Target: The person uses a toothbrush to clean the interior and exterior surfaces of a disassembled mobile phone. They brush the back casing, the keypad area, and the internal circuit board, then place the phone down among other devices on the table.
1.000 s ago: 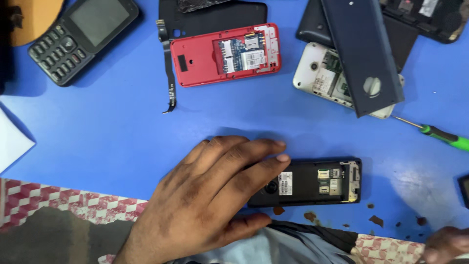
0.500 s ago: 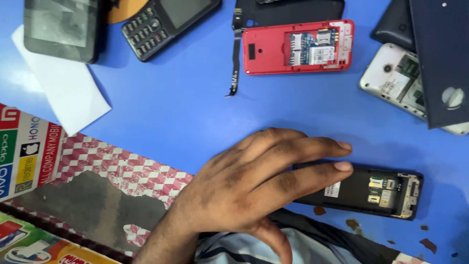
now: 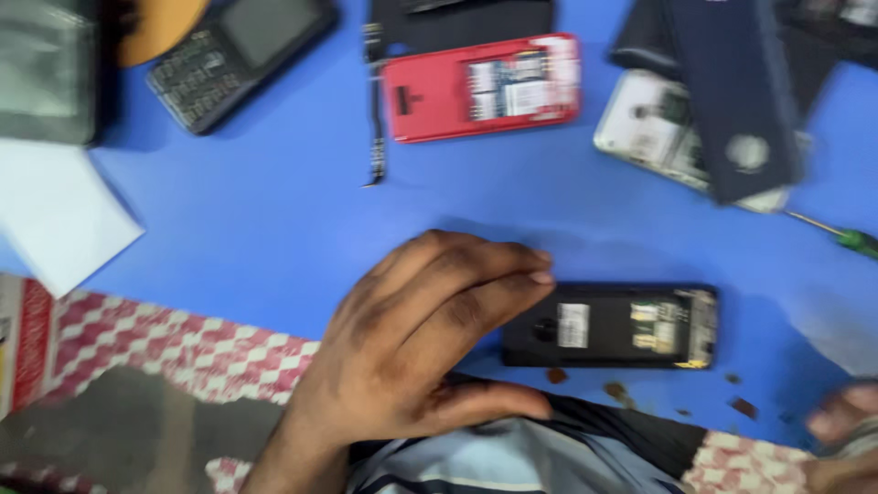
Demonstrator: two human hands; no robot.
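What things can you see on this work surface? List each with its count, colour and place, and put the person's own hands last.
Opened black phone: 1, black, back cover off, lower centre, at the left hand's fingertips.
Opened red phone: 1, red, top centre.
Keypad phone: 1, dark grey, top left.
Flex strip: 1, black, left of the red phone.
White phone body: 1, white, top right, partly under a cover.
Back cover: 1, dark navy, lying over the white body.
Screwdriver: 1, green handle, right edge.
White paper: 1, white, left edge.
Blue table: 1, blue.
Checked cloth: 1, red and white, lower left.
Left hand: 1, fingers spread, resting by the black phone.
Right hand: 1, lower right corner, blurred.
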